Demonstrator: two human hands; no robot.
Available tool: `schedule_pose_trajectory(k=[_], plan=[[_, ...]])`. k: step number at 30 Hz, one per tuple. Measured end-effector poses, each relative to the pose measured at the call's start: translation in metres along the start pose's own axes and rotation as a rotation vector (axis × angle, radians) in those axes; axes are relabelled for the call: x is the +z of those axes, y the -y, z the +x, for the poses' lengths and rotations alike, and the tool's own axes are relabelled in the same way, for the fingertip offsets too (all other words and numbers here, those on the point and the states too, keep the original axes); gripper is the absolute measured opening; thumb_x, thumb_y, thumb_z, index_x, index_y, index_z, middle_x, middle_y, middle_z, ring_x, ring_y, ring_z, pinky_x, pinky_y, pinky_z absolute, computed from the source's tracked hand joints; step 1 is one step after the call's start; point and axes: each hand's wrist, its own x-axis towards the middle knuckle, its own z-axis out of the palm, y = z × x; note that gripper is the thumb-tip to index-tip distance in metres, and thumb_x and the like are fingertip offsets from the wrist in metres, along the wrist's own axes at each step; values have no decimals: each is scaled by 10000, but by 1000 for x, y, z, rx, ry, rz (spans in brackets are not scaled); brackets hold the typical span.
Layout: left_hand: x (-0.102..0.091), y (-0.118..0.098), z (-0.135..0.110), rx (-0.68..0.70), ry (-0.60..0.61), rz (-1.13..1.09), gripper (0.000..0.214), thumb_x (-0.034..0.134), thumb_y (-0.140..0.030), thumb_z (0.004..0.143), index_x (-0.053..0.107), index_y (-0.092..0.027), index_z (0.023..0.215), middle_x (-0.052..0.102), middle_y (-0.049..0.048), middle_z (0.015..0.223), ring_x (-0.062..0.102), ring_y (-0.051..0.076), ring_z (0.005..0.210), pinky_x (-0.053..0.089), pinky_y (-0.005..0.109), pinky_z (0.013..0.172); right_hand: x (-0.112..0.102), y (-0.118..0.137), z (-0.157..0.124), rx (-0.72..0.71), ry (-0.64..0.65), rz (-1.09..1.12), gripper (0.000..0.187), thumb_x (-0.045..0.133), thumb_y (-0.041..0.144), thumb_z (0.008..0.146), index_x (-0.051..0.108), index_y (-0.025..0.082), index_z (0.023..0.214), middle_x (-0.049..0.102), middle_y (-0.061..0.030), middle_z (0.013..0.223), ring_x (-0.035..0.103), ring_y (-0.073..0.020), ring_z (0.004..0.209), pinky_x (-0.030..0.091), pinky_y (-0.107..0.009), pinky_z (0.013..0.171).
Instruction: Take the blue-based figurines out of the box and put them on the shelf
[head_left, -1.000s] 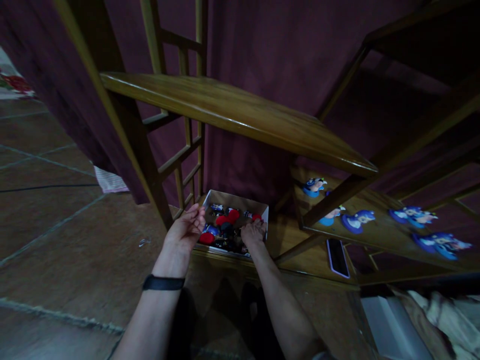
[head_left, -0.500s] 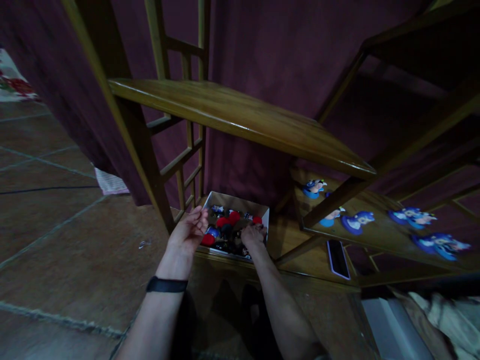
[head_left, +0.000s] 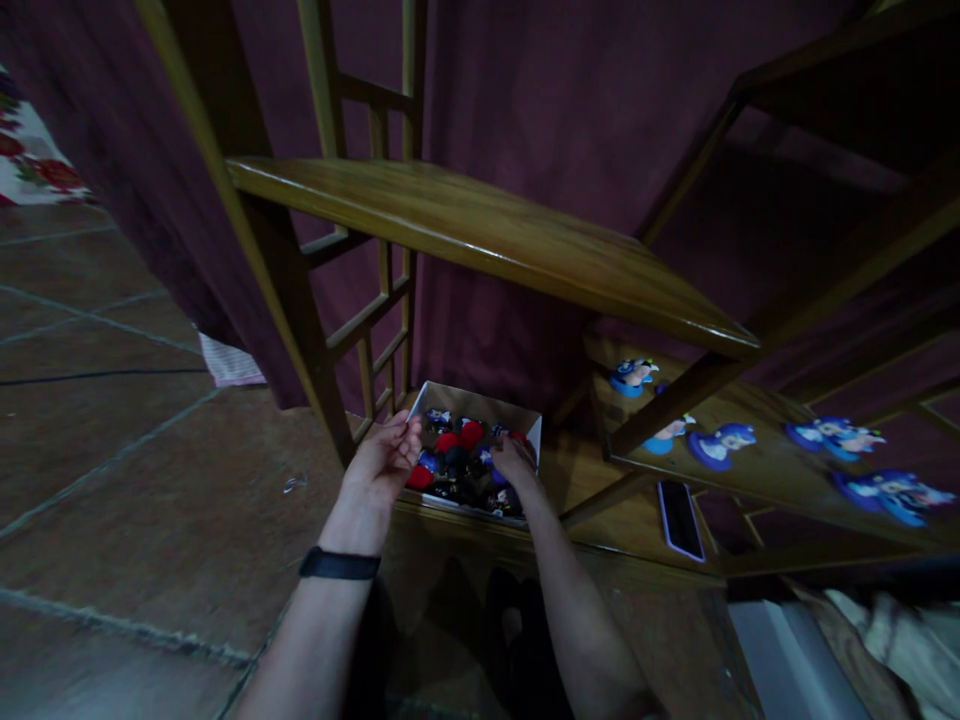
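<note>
A small open cardboard box (head_left: 480,405) sits on the lowest wooden shelf, filled with several small red, blue and dark figurines (head_left: 459,452). My left hand (head_left: 382,462) rests against the box's left side, fingers curled toward its rim, palm up; a black band is on that wrist. My right hand (head_left: 516,462) reaches into the right side of the box, fingers bent down among the figurines. Whether it grips one is hidden.
A wooden shelf board (head_left: 487,235) juts out above the box. To the right, a lower shelf (head_left: 757,465) carries several blue figurines (head_left: 718,443). A phone (head_left: 679,518) lies on the bottom board. Tiled floor (head_left: 127,470) spreads left; a dark curtain hangs behind.
My right hand has shifted slightly farther into the box's right side. My left hand has stayed at the box's left rim. The view drifted a little.
</note>
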Motion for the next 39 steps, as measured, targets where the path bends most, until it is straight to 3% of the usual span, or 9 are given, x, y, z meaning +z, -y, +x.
schedule_pose_trajectory(k=[5, 11, 16, 21, 25, 29, 33, 36, 39], plan=[[0, 1, -1, -8, -4, -9, 214, 481, 12, 752, 595, -121, 875, 639, 76, 752, 623, 108, 598, 515, 183, 478, 8, -4, 0, 45, -59, -96, 360, 344, 311, 848, 617, 150, 1019, 627, -133, 1044, 543, -229, 1028, 367, -314, 880], [3, 4, -4, 11, 13, 3, 213, 477, 26, 743, 591, -108, 862, 636, 76, 744, 622, 103, 600, 508, 175, 489, 13, 2, 6, 54, -89, -1, 372, 409, 389, 804, 619, 143, 990, 623, -139, 1061, 538, -254, 1042, 389, -329, 862], [3, 5, -3, 1, 23, 8, 205, 475, 23, 749, 585, -112, 858, 631, 61, 727, 619, 99, 602, 500, 168, 485, 16, -4, 17, 49, -27, 281, 313, 535, 397, 709, 618, 185, 925, 666, -53, 892, 612, -216, 850, 450, -295, 722], [7, 13, -1, -14, 17, 31, 207, 462, 25, 755, 580, -108, 862, 634, 61, 731, 615, 95, 595, 489, 162, 486, 24, -10, 21, -47, 4, 607, 266, 634, 266, 614, 631, 203, 873, 656, 2, 780, 616, -165, 732, 468, -262, 659], [10, 30, 4, -47, -33, 129, 182, 479, 2, 752, 585, -114, 844, 635, 60, 722, 611, 90, 580, 472, 160, 494, 12, -8, 15, -74, 55, 851, 232, 611, 228, 639, 641, 186, 866, 642, -8, 793, 601, -144, 676, 483, -260, 610], [10, 52, 8, -125, -106, 315, 121, 544, -76, 737, 594, -130, 833, 641, 61, 704, 623, 123, 609, 497, 231, 590, -13, -3, 1, -342, 0, 926, 276, 604, 248, 672, 637, 186, 939, 608, -24, 905, 580, -147, 793, 476, -283, 721], [13, 66, 6, -150, -65, 345, 66, 581, -189, 744, 589, -134, 779, 643, 66, 681, 618, 143, 594, 503, 293, 639, -26, 6, -22, -626, -50, 824, 260, 609, 221, 691, 647, 234, 948, 563, -21, 993, 543, -146, 930, 415, -292, 860], [14, 67, 3, -111, -12, 332, 53, 592, -140, 725, 595, -137, 778, 638, 43, 668, 607, 127, 565, 502, 283, 624, -27, 12, -35, -703, -58, 787, 268, 595, 197, 704, 647, 249, 962, 560, -20, 1020, 529, -145, 973, 391, -290, 896], [13, 63, 4, -99, 21, 313, 150, 561, -67, 726, 599, -144, 849, 646, 46, 718, 620, 135, 601, 516, 304, 632, -28, 10, -37, -647, -38, 870, 282, 608, 234, 695, 641, 255, 974, 569, -14, 1037, 527, -158, 993, 397, -298, 898]])
